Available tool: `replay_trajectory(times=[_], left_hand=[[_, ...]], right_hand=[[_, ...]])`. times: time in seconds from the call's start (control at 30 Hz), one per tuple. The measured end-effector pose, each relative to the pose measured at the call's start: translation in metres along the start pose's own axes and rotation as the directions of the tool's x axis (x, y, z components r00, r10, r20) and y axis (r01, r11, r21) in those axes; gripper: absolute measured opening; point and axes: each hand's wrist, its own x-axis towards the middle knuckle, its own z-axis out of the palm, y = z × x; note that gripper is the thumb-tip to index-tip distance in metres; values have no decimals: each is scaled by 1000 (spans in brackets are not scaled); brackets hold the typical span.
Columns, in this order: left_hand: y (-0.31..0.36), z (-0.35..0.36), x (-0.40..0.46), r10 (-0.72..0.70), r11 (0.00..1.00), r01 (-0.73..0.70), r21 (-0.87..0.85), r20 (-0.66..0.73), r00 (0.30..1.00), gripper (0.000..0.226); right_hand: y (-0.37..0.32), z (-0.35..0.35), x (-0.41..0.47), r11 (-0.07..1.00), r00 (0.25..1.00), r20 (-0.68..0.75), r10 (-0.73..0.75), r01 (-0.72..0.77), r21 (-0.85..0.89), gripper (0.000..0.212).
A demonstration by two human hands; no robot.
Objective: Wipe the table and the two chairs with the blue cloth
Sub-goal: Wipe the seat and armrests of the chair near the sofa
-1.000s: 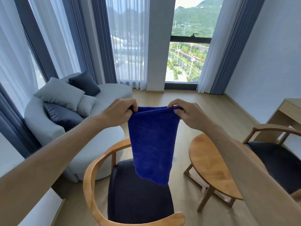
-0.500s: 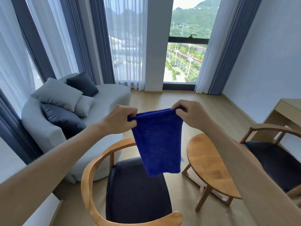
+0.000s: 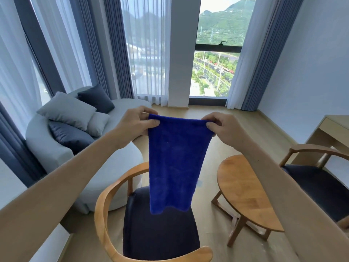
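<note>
The blue cloth (image 3: 174, 163) hangs flat in the air in front of me. My left hand (image 3: 135, 124) pinches its top left corner and my right hand (image 3: 221, 126) pinches its top right corner. Its lower edge dangles above the dark seat of the near wooden chair (image 3: 103, 210). The round wooden table (image 3: 243, 193) stands to the right of that chair, partly behind my right forearm. A second wooden chair (image 3: 319, 150) with a dark seat sits at the far right.
A grey sofa (image 3: 43, 148) with several cushions curves along the left windows. A light wooden desk (image 3: 334, 127) stands against the right wall. Curtains and tall windows close the far side, with bare wood floor (image 3: 236, 118) before them.
Both hands have lifted the cloth's top edge level and stretched it wider. The cloth, bunched and swung up half a second ago, now hangs down long and flat.
</note>
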Motion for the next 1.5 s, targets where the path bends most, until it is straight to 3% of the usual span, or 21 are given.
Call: replay_trajectory(times=[0.07,0.1,0.17,0.23,0.33,0.43,0.53,0.6,0.67,0.73,0.8,0.83,0.87,0.9,0.97,1.03,1.1,1.17,1.33,1.5], left_hand=[[-18,6,-1,-149,957,154,-248,39,988,13],[-38,17,-10,-231,907,271,-322,156,960,15],[-75,44,-50,-294,867,422,-266,413,862,24],[-89,63,-78,-323,895,420,-147,434,841,26],[-86,69,-77,-320,884,423,-199,402,858,28],[-77,58,-67,-332,859,475,-192,497,802,30],[-77,49,-64,-314,880,462,-114,589,745,41],[-73,45,-62,-296,914,400,-68,563,772,35],[-69,40,-59,-245,968,242,73,509,825,26],[-63,36,-53,-186,976,105,192,477,859,21],[-52,36,-46,-129,965,2,261,471,872,16],[-44,39,-41,-95,948,-71,311,488,867,14],[-38,43,-36,-68,918,-148,368,514,855,13],[-31,47,-32,-54,882,-214,419,543,838,12],[-20,52,-26,-60,808,-311,501,595,801,10],[-14,46,-24,-89,742,-372,558,631,770,8],[-13,35,-25,-115,654,-412,635,621,775,9],[-15,28,-26,-138,566,-433,701,599,789,15],[-21,20,-31,-264,630,-331,702,595,759,15],[-24,16,-35,-200,661,-360,658,617,761,12]], right_hand=[[-6,-3,4,991,996,-80,45,-34,128,23],[-8,-4,7,984,992,-107,73,-55,168,22],[-7,-4,12,976,982,-131,134,-109,186,23],[2,2,14,972,970,-137,202,-182,146,26],[28,5,13,940,921,-197,337,-315,134,22],[55,-1,4,858,819,-259,511,-471,204,19],[74,-1,-6,786,741,-265,617,-568,243,16],[81,-1,-12,751,710,-247,660,-609,254,13],[88,-2,-16,727,698,-204,686,-648,228,13],[88,-1,-23,724,721,-145,678,-689,-36,16],[73,10,-26,721,831,-75,551,-520,-457,33],[62,19,-27,796,902,38,431,-360,-487,48],[47,29,-27,898,924,211,319,-224,-378,61],[32,40,-28,967,889,391,237,-176,-187,67],[11,58,-30,959,774,611,166,-270,81,63],[7,66,-29,940,741,651,165,-318,124,43],[9,69,-28,957,742,653,151,-275,92,24],[10,75,-26,973,748,655,103,-214,91,18],[12,86,-26,987,702,705,102,-162,18,20],[16,83,-30,994,673,731,112,-83,-76,19]])
